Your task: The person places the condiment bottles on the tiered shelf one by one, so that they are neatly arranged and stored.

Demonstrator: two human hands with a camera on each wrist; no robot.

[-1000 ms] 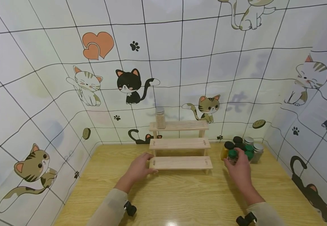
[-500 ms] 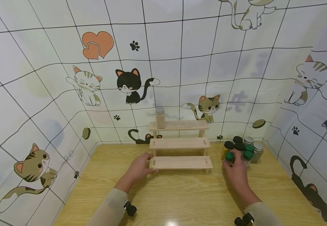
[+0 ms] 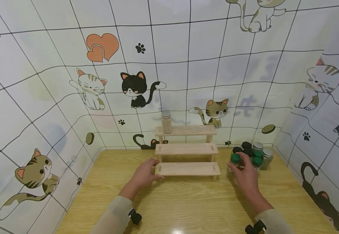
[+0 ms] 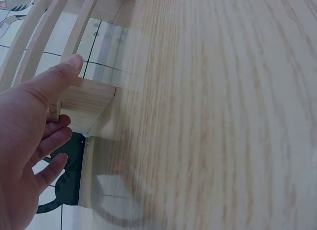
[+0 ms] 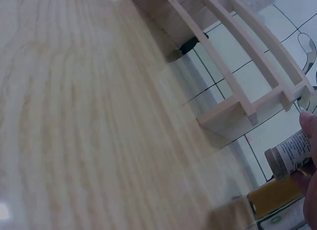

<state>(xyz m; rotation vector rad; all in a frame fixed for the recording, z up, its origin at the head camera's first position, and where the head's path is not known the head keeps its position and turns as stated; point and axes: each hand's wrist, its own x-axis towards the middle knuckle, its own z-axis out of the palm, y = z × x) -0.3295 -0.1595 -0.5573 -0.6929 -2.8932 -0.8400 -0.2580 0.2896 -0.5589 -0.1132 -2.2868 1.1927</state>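
Observation:
A three-tier wooden spice rack [image 3: 188,169] stands against the back wall. My left hand [image 3: 144,172] grips the left end of its lowest shelf, and the left wrist view shows the thumb in front with fingertips behind the shelf end [image 4: 55,110]. At the right, my right hand [image 3: 248,177] pinches a green-capped spice jar [image 3: 235,159] between thumb and fingers. The right wrist view shows this jar [image 5: 292,153] tilted and raised off the table, with a printed label. A clear jar with pale contents [image 3: 166,123] stands on the left of the top shelf.
Several more jars stand clustered behind my right hand, among them a silver-lidded jar [image 3: 267,158], a green-capped jar [image 3: 257,161] and a black-capped one [image 3: 247,145]. A jar with yellow-orange contents [image 5: 272,195] is nearby. Cat-patterned walls enclose the wooden table [image 3: 184,201].
My right hand has drawn the green-capped jar out from the cluster, to the left and upward. My left hand stays on the rack.

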